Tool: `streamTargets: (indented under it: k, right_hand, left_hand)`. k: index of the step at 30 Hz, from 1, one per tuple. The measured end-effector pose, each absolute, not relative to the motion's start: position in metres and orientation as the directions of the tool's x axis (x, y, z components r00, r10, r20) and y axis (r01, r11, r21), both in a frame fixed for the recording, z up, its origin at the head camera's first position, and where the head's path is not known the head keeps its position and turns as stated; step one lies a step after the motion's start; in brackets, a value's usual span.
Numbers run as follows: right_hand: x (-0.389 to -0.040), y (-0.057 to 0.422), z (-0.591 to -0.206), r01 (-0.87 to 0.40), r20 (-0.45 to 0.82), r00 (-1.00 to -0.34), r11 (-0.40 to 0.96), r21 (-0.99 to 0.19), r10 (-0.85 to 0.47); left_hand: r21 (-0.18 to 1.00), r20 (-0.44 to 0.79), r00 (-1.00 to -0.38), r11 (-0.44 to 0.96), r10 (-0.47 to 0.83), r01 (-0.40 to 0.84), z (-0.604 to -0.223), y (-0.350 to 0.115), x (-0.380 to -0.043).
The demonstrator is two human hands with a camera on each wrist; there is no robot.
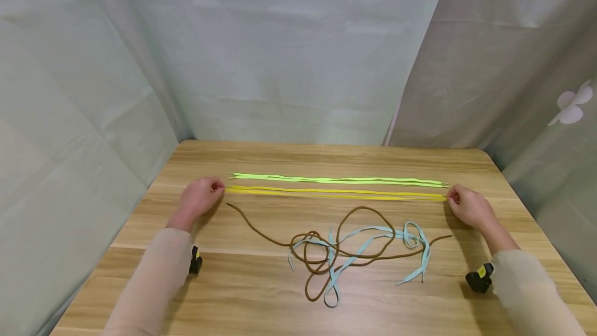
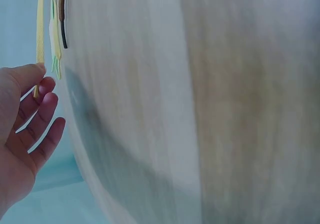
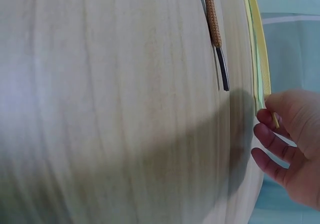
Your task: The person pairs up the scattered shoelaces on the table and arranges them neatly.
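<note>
My left hand (image 1: 200, 196) pinches one end of a yellow shoelace (image 2: 40, 33) between thumb and index finger, its tip poking out past them. At the lace's other end, my right hand (image 1: 470, 207) pinches the tip in the same way. Stretched straight, this lace spans the table from left to right. A second yellow strand runs close alongside it in the head view. Just beyond lie bright green shoelaces (image 1: 322, 180), straight and side by side. In both wrist views the remaining fingers are loosely bent.
Nearer the front, a brown round shoelace (image 1: 266, 237) lies in loops, tangled with light blue flat shoelaces (image 1: 359, 253). They all lie on a wood-grain table (image 1: 233, 294). Pale curtains (image 1: 289, 56) hang behind and at the sides.
</note>
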State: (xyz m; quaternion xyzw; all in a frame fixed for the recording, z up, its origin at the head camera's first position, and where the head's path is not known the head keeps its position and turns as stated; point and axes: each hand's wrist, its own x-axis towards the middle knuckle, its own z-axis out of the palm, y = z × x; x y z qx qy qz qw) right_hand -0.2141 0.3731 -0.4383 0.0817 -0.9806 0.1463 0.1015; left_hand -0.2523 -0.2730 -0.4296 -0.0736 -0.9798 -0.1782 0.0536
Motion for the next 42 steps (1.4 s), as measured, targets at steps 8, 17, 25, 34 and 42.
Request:
streamTargets:
  k: [8, 17, 25, 34, 42]
  right_hand:
    - [-0.221, 0.372, -0.437, -0.150, 0.185, -0.977, 0.953, -0.263, -0.103]
    - [-0.226, 0.367, -0.437, -0.099, 0.132, -0.989, 0.961, -0.258, -0.067]
    - [-0.225, 0.364, -0.439, -0.094, 0.143, -0.988, 0.967, -0.235, -0.061]
    - [-0.228, 0.363, -0.441, -0.080, 0.126, -0.991, 0.971, -0.227, -0.052]
    - [-0.225, 0.362, -0.445, -0.090, 0.166, -0.985, 0.972, -0.217, -0.054]
  left_hand:
    - [0.354, 0.107, -0.991, 0.929, 0.076, 0.109, -0.430, -0.266, -0.260]
    - [0.343, 0.116, -0.992, 0.934, 0.059, 0.095, -0.435, -0.262, -0.265]
    - [0.351, 0.082, -0.996, 0.934, 0.046, 0.073, -0.439, -0.261, -0.267]
    - [0.339, 0.073, -0.996, 0.938, 0.046, 0.068, -0.438, -0.259, -0.267]
    - [0.350, 0.086, -0.995, 0.934, 0.047, 0.074, -0.438, -0.260, -0.266]
